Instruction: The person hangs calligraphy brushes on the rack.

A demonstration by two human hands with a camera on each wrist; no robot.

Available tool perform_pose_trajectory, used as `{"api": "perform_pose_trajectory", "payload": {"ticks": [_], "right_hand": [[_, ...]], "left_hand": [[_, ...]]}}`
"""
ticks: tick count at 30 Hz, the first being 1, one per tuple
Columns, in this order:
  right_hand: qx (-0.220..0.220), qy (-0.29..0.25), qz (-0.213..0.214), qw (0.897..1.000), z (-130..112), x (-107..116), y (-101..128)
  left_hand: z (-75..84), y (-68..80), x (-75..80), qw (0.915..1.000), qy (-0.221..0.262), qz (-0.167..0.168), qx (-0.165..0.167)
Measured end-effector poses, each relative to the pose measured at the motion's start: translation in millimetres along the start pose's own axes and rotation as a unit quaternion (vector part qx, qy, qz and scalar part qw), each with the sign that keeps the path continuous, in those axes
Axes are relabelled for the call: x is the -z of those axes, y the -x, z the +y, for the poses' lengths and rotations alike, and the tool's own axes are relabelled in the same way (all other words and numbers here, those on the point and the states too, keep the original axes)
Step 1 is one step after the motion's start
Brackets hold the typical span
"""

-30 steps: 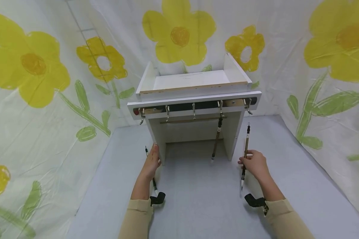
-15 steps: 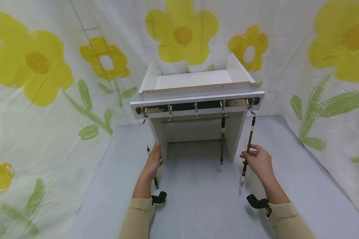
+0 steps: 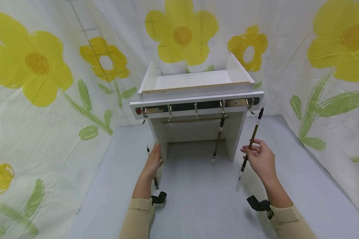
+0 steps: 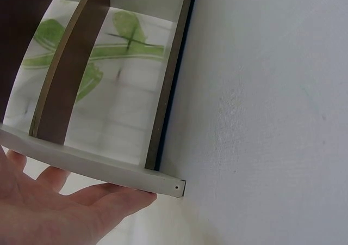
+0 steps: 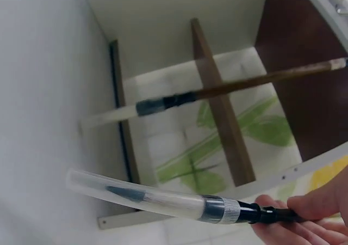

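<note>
My right hand (image 3: 261, 159) pinches a calligraphy brush (image 3: 253, 136) by its brown handle, thumb against fingers. The brush leans up to the right, its wire loop beside the rightmost hook (image 3: 251, 107) and apart from it. In the right wrist view, a clear cap covers its dark tip (image 5: 128, 193). A second calligraphy brush (image 3: 218, 139) hangs tilted from the neighbouring hook, tip down. My left hand (image 3: 152, 162) rests against the outer face of the white rack's left side panel (image 4: 117, 169), fingers fairly straight. The white rack (image 3: 197, 97) stands upright on the table.
Three more metal hooks, including the middle hook (image 3: 196, 111), line the rack's front bar. Behind my left arm a third brush (image 3: 156, 183) lies on the pale table (image 3: 194, 202). A flower-printed cloth (image 3: 62, 159) hangs around the back and sides.
The held brush rose to the rightmost hook, then moved right off it and tilted. The hanging brush swung upright, then tilted again. My left hand stays at the panel.
</note>
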State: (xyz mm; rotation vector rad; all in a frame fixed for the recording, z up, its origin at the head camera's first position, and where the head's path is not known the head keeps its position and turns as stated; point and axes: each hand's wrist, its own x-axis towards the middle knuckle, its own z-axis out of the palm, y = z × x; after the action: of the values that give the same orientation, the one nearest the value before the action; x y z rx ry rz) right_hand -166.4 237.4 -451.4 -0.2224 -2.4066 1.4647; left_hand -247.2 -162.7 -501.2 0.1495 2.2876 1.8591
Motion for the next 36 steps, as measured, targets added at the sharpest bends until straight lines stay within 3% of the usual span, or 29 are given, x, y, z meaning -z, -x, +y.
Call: {"api": "perform_pose_trajectory", "payload": {"ticks": [6,14,23,36], "right_hand": [[0.03,-0.007,0.033,0.999,-9.4,1.3,7.6],[0.063,-0.02,0.051,0.997,-24.2,6.4,21.0],[0.083,-0.046,0.057,0.994,-37.1,2.9,28.0],[0.138,-0.043,0.064,0.988,-45.4,-1.8,35.9]], "left_hand": [[0.0,-0.9,-0.3,1.0,0.002,-0.004,0.003],[30.3,12.8,-1.7,0.9996,-0.001,-0.026,0.009],[-0.4,-3.2,1.2,0.9999,0.002,-0.004,0.01],[-3.1,-2.8,-0.9,1.0,0.003,0.006,0.006]]}}
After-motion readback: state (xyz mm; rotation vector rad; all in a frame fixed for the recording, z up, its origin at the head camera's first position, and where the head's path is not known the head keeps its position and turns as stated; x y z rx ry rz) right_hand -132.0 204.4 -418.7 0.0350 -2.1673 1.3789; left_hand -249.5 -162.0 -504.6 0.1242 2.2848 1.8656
